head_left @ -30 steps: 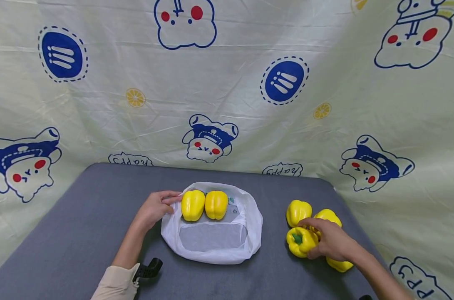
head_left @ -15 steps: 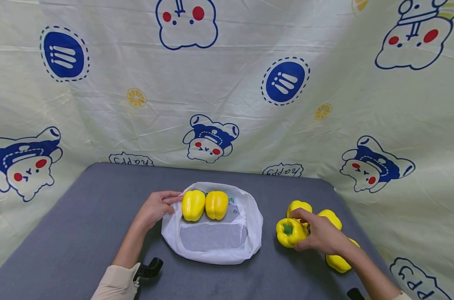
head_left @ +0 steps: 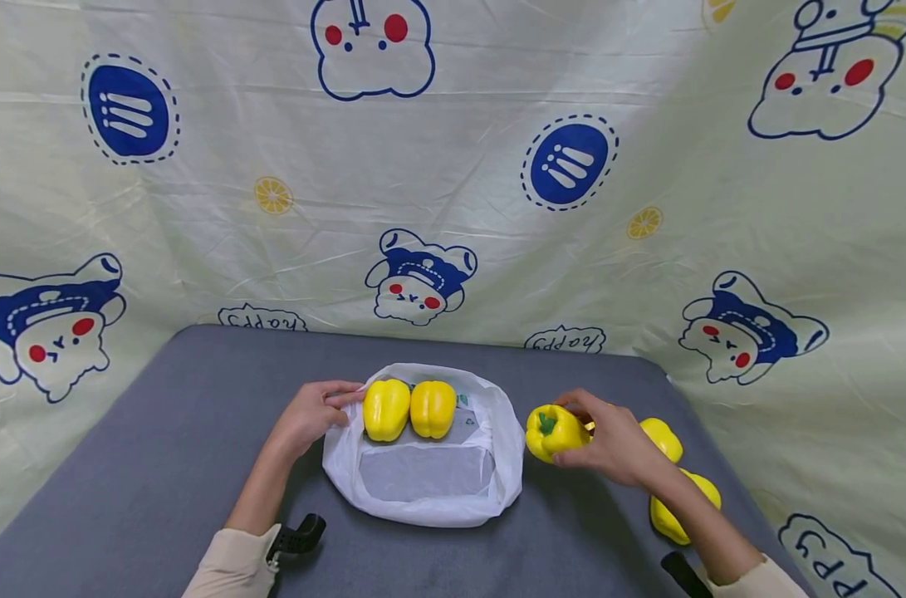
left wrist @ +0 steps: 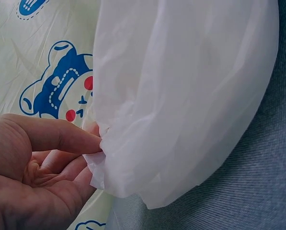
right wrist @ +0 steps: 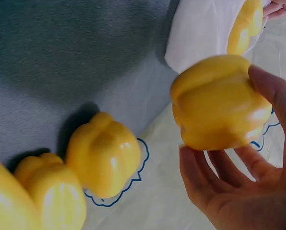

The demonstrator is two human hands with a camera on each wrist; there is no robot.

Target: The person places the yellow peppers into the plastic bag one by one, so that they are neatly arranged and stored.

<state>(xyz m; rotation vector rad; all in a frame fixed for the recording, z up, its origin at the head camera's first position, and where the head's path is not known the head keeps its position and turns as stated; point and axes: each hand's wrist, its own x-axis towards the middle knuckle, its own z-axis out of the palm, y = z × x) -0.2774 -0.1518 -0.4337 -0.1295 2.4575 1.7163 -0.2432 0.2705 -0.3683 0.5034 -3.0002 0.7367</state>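
Note:
A white plastic bag [head_left: 503, 465] stands wide open on the grey table, its rim folded outward. Two yellow bell peppers [head_left: 385, 410] lie side by side in its far left part. My left hand [head_left: 310, 419] pinches the left edge of the bag; in the left wrist view, thumb and fingers [left wrist: 68, 136] nip the thin plastic. Just off the bag's right rim, my right hand [head_left: 609, 440] holds another yellow bell pepper [head_left: 553, 433], its green stem end turned toward the bag. The right wrist view shows thumb and fingers around that pepper [right wrist: 222, 103], raised above the table.
More yellow bell peppers [head_left: 684, 507] lie on the table [head_left: 161, 465] at the right, partly covered by my right hand and forearm. Several show in the right wrist view, one pepper [right wrist: 103, 155] nearest the held one. A patterned curtain [head_left: 453, 191] hangs behind the table.
My right hand has lifted the bell pepper from the group at the right and carried it leftward to beside the bag. My left hand has stayed at the bag's edge.

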